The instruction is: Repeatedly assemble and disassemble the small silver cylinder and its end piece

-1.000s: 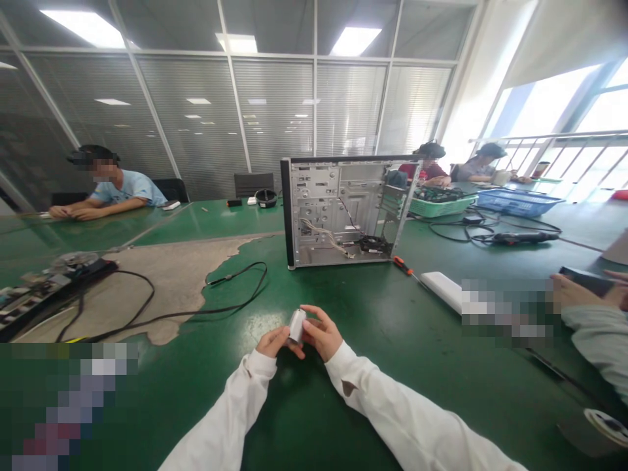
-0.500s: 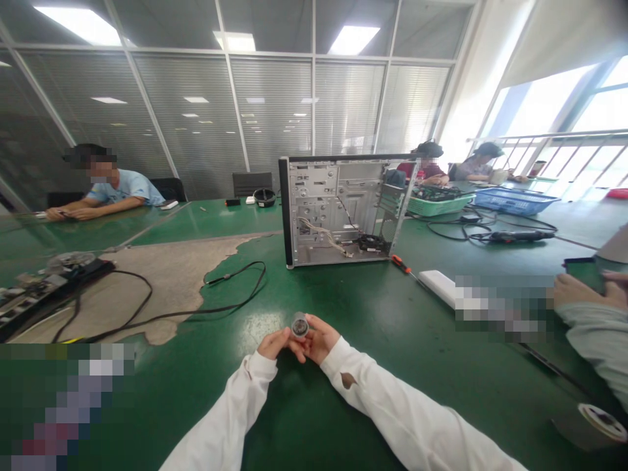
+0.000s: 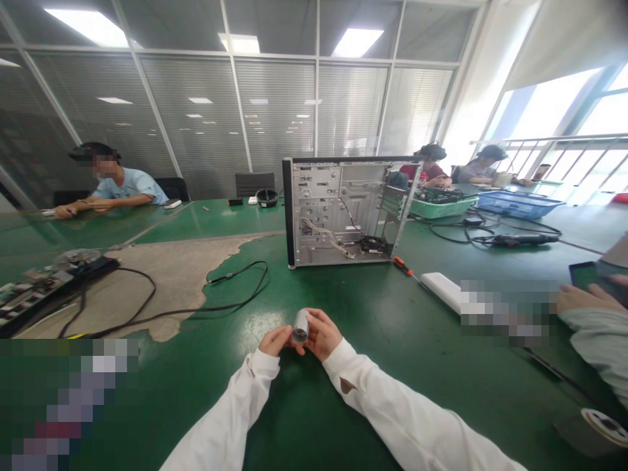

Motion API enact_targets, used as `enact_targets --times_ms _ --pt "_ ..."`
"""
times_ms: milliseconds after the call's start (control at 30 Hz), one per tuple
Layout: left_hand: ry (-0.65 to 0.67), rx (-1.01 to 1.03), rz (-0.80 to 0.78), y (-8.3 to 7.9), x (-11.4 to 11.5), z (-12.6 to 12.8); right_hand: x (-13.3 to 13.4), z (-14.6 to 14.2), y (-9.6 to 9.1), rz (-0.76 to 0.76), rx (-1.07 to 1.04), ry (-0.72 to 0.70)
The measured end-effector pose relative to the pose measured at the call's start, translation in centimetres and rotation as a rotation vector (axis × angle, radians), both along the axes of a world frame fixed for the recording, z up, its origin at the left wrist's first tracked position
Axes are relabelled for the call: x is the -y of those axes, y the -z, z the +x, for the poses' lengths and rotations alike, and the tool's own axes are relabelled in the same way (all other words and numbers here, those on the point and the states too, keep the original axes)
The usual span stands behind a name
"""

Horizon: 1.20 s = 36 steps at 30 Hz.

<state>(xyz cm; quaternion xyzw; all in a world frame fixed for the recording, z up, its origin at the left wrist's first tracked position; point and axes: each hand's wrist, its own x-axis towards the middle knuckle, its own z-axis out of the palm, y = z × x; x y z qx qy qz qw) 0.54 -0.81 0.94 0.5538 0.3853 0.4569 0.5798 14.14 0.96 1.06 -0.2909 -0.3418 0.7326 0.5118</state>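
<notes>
Between my two hands, above the green table, is a small grey cylinder (image 3: 301,325) with a hollow-looking, darker end tilted down towards me. My right hand (image 3: 321,335) is closed around its right side, thumb and fingers against the wall. At its lower left, the fingertips of my left hand (image 3: 276,340) are pinched together against the rim. What lies inside the cylinder is too small to make out. Beyond my hands stands an open computer case (image 3: 338,212), with loose cables and a black fan (image 3: 373,244) inside.
An orange-handled screwdriver (image 3: 402,265) and a white power strip (image 3: 444,292) lie to the right, near a tape roll (image 3: 596,432). Black cable (image 3: 240,304) loops on the left. Green (image 3: 444,208) and blue baskets (image 3: 520,204) stand behind. A person's hand (image 3: 586,297) holds a phone at right.
The cylinder has been tipped in my hands: its end faced me before, and now its side shows with that end pointing lower. Both hands still hold it. The view has shifted slightly.
</notes>
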Motion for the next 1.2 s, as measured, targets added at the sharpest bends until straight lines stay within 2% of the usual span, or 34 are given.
enact_targets --times_ms 67,133,233,300,400,500,633,833,1200 --pt "-0.063 -0.107 0.020 0.3 0.1 0.1 0.1 0.3 -0.3 0.141 0.109 0.064" --pt "-0.114 -0.255 0.096 0.6 0.2 0.3 0.4 0.8 -0.8 0.384 0.282 0.160" --pt "-0.223 -0.502 0.326 1.0 0.3 0.4 1.3 1.6 -1.6 0.777 0.593 0.276" --pt "-0.274 -0.630 0.494 1.1 0.2 0.1 2.0 1.9 -2.2 0.999 0.750 0.303" --pt "-0.275 -0.785 0.618 1.1 -0.1 -0.4 2.6 2.0 -2.5 1.185 0.877 0.312" --pt "-0.302 -0.984 0.571 1.2 -0.2 -0.7 2.4 1.7 -2.2 1.207 0.990 0.280" --pt "-0.341 -1.181 0.465 1.2 0.0 -0.5 1.8 1.3 -1.0 1.116 1.070 0.235" --pt "-0.317 -1.258 0.443 0.5 0.6 -0.1 1.6 1.0 -0.5 0.957 0.998 0.192" --pt "-0.325 -1.267 0.467 0.3 1.2 0.4 1.6 1.1 -2.0 0.958 0.797 0.285"
